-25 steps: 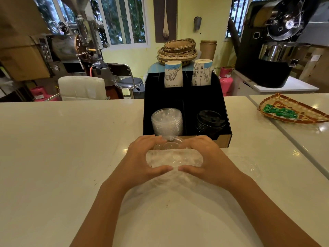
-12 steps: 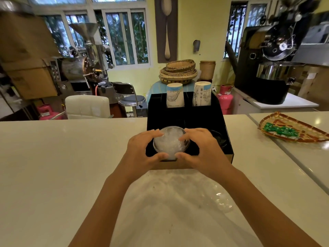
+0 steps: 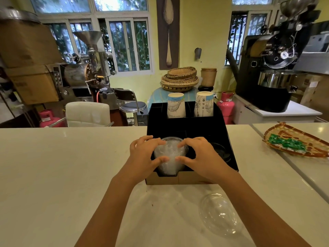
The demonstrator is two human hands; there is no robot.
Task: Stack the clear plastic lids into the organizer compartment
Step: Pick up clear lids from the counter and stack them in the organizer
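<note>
The left hand (image 3: 144, 155) and the right hand (image 3: 199, 155) both keep a closed grip around the stack of clear lids (image 3: 169, 154), one hand on each side. The stack sits in the front left compartment of the black organizer (image 3: 185, 125) on the white desk (image 3: 62, 166). One more clear dome lid (image 3: 219, 213) lies alone on the desk, near the right forearm.
</note>
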